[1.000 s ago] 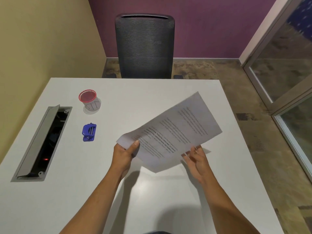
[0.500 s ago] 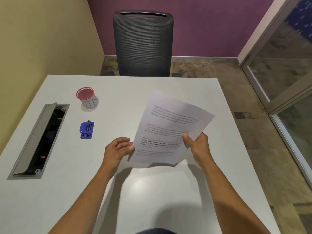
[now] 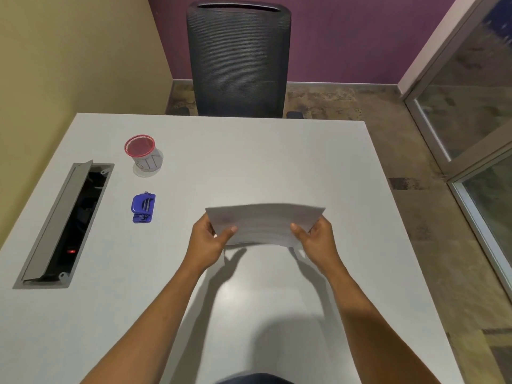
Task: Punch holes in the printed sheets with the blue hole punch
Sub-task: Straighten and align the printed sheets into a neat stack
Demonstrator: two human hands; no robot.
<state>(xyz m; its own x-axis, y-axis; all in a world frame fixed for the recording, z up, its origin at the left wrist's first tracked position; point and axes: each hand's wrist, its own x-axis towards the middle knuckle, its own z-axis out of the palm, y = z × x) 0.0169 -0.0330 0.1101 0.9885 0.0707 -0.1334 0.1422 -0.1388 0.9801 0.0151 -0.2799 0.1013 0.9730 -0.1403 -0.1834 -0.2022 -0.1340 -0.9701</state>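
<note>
Printed sheets (image 3: 264, 224) now swung from the slanted, face-up pose of a second ago to a level, nearly edge-on one, long side across the view, print blurred. Left hand (image 3: 210, 239), empty and just beside the paper half a second ago, now pinching the left end, thumb on top. Right hand (image 3: 315, 235) shifted from the right edge to the right end, thumb likewise on top. Sheets lower and nearer the body, held above the table (image 3: 277, 162).
</note>
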